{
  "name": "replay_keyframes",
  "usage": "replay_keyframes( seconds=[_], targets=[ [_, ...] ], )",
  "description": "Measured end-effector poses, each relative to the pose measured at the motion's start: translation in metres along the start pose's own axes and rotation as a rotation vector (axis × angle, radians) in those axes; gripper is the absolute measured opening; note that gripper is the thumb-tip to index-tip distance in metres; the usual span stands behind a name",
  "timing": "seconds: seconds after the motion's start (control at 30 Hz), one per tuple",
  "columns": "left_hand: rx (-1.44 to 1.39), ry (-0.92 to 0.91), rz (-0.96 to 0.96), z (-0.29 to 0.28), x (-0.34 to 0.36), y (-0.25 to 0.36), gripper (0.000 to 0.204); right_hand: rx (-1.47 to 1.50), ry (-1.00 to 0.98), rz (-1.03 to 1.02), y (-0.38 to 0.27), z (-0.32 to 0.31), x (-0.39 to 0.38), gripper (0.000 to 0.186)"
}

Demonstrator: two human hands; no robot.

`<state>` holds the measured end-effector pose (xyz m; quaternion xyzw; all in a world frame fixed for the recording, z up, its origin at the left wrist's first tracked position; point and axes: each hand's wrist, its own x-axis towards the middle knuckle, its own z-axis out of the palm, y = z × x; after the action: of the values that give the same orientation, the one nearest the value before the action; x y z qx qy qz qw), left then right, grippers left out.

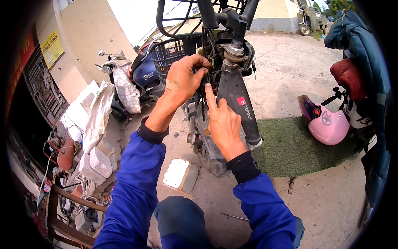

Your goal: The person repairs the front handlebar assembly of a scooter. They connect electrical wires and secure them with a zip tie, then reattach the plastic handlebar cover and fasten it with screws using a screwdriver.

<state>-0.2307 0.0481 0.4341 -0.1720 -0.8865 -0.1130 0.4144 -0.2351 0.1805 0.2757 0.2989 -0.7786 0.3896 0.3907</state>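
In the head view my left hand (184,79), with a plaster on its back, pinches small coloured wires (212,64) among a bundle of black cables (207,45) at the front of a two-wheeled vehicle. My right hand (224,126) is just below, index finger stretched up against the cables, other fingers curled; whatever they hold is hidden. Right of both hands is a black fork cover (240,108) with a red label, below a metal steering stem (233,50). A black basket (159,58) is behind.
A white block (178,174) and metal rod (232,218) lie below. Green mat (298,157), pink helmet (327,128) and draped vehicle (356,50) stand right. Blue scooter (147,74), piled sacks (99,124), red tank (66,153) and wooden frame (72,199) crowd the left.
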Motion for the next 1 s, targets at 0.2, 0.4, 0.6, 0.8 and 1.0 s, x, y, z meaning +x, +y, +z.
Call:
replay_keyframes(
  seconds=[0.2, 0.4, 0.6, 0.8, 1.0],
  targets=[
    [0.113, 0.104, 0.102, 0.005, -0.002, -0.002, 0.020, -0.059, -0.140, 0.115, -0.014, -0.013, 0.014, 0.110],
    [0.199, 0.168, 0.429, 0.008, -0.003, -0.013, 0.025, -0.121, -0.136, 0.114, -0.019, -0.013, 0.015, 0.113],
    [0.226, 0.111, 0.444, 0.007, 0.003, 0.000, 0.025, -0.127, -0.102, 0.141, -0.025, -0.017, 0.018, 0.110],
    [0.379, 0.111, 0.524, 0.020, 0.010, -0.005, 0.023, -0.240, 0.007, 0.123, -0.017, -0.005, 0.024, 0.090],
    [0.425, 0.103, 0.517, 0.014, 0.005, -0.004, 0.022, -0.156, -0.219, 0.152, -0.034, -0.019, 0.044, 0.086]
  ],
)
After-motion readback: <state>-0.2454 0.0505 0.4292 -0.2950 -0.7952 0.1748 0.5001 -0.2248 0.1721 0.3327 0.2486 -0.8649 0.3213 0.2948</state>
